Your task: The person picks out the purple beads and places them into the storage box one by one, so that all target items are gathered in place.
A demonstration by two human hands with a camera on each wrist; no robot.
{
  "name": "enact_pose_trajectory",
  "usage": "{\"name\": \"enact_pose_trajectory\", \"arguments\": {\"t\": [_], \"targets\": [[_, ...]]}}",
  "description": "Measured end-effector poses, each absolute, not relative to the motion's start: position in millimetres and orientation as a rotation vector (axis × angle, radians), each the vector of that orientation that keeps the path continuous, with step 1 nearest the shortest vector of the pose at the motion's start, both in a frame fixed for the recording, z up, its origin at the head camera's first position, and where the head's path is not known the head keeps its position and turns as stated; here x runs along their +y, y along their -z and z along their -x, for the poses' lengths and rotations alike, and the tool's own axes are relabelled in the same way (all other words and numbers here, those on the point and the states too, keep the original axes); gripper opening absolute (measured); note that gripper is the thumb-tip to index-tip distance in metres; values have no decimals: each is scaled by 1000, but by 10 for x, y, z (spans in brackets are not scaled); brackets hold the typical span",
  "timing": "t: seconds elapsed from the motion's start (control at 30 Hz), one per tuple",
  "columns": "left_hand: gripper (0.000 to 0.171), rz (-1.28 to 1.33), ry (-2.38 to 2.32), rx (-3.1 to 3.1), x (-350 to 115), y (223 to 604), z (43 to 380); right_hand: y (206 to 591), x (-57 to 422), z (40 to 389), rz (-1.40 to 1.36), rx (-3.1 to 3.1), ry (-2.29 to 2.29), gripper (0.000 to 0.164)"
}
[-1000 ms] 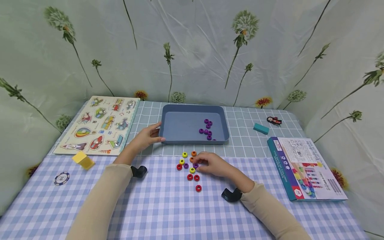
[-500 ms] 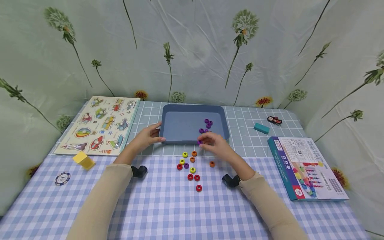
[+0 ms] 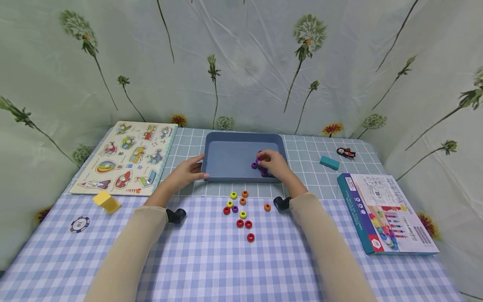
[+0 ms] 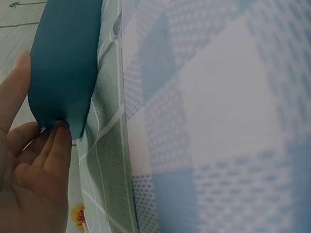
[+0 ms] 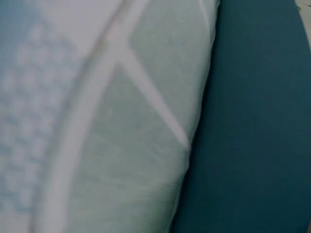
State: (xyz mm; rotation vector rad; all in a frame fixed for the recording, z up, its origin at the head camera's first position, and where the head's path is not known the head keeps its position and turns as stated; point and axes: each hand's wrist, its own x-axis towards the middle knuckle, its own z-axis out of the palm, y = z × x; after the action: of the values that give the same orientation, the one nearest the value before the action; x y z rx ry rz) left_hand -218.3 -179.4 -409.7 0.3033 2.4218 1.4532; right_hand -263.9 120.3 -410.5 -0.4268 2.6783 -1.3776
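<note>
In the head view, my left hand [image 3: 185,173] holds the blue tray [image 3: 230,179] by its near left corner. The left wrist view shows its thumb at the rim of the tray [image 4: 63,63] and its bent fingers against the end wall. Over the tray's right half, my right hand [image 3: 276,165] pinches a purple bead [image 3: 258,160] at its fingertips. Several more purple beads lie beneath and around that hand, partly hidden. The right wrist view has only the tray wall [image 5: 248,121] and cloth, without the hand.
Before the tray lie several red beads [image 3: 250,238], yellow beads [image 3: 243,214], orange beads [image 3: 267,207] and one purple bead [image 3: 235,209]. A puzzle board [image 3: 126,159], yellow block [image 3: 107,202] and chip [image 3: 80,224] lie left. Right are a teal block [image 3: 329,162], figurine [image 3: 346,152] and box [image 3: 388,214].
My right hand has carried a purple bead from the cluster on the checked cloth over into the tray. An orange bead now lies farther right. My left hand has stayed at the tray.
</note>
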Motion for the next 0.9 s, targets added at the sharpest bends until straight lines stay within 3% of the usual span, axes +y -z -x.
{"name": "enact_pose_trajectory", "arguments": {"t": [0.43,0.77,0.9], "targets": [[79,-329,-1468,2411,-1801,4102,2176,4074,1201,2597,425,2677,1315,26],[78,-317,-1458,2423,-1797,4116,2179,3818,1012,1993,946,2455,1512,30],[75,-307,-1457,2422,-1795,4113,2178,3794,923,1697,1021,2350,1437,29]]}}
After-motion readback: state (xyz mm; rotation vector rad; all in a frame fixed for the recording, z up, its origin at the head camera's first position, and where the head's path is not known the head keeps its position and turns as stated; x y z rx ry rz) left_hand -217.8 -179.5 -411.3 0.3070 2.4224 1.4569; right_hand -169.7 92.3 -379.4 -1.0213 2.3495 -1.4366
